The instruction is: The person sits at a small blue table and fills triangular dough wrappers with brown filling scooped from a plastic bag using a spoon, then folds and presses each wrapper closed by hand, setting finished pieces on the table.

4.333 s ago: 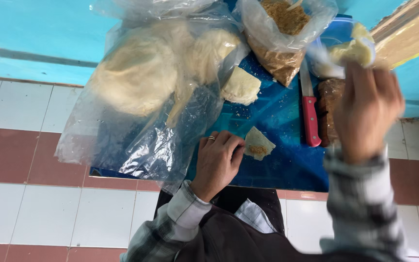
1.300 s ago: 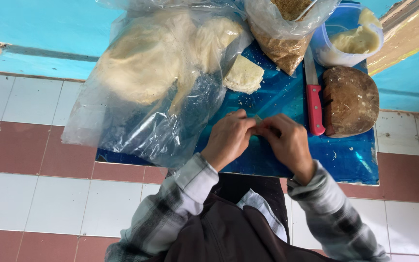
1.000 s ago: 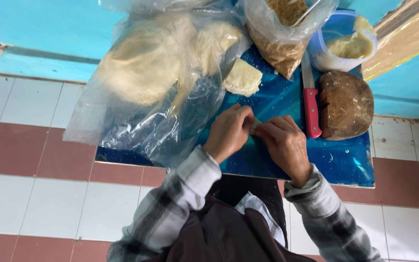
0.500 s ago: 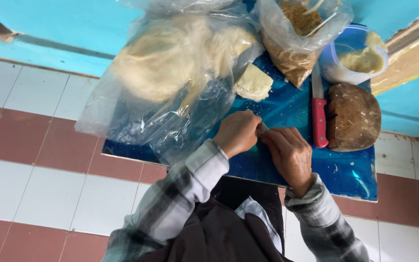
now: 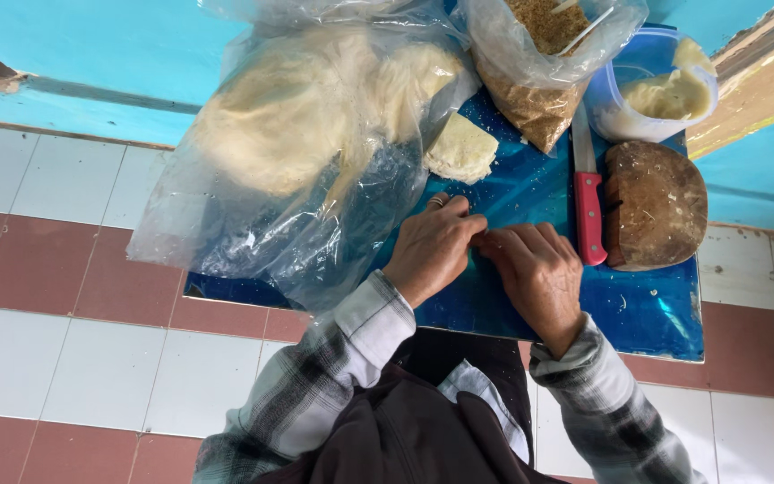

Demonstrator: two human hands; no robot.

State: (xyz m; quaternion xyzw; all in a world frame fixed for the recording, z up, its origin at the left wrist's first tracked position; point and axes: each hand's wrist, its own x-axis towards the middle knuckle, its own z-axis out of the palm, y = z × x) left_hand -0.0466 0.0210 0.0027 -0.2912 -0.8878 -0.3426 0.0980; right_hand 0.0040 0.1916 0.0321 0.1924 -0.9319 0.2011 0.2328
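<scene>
The fingers (image 5: 472, 235) of both hands met in the middle, tips touching, and pinched something small between them. It was hidden under the fingertips, so I could not tell what it was. The left hand (image 5: 434, 251) and the right hand (image 5: 535, 273) pressed down on the blue bench (image 5: 656, 314), likely to keep the small thing still while they worked it.

A flat pale dough piece (image 5: 461, 150) lay just past the left hand, close enough to grab. The red-handled knife (image 5: 587, 197) lay just beside the right hand, with a round brown lump (image 5: 660, 204) touching it on the far side. Past the hands sat a big clear bag of pale dough (image 5: 297, 134), a bag of brown crumbs (image 5: 539, 63) and a tub of cream paste (image 5: 665, 94).
</scene>
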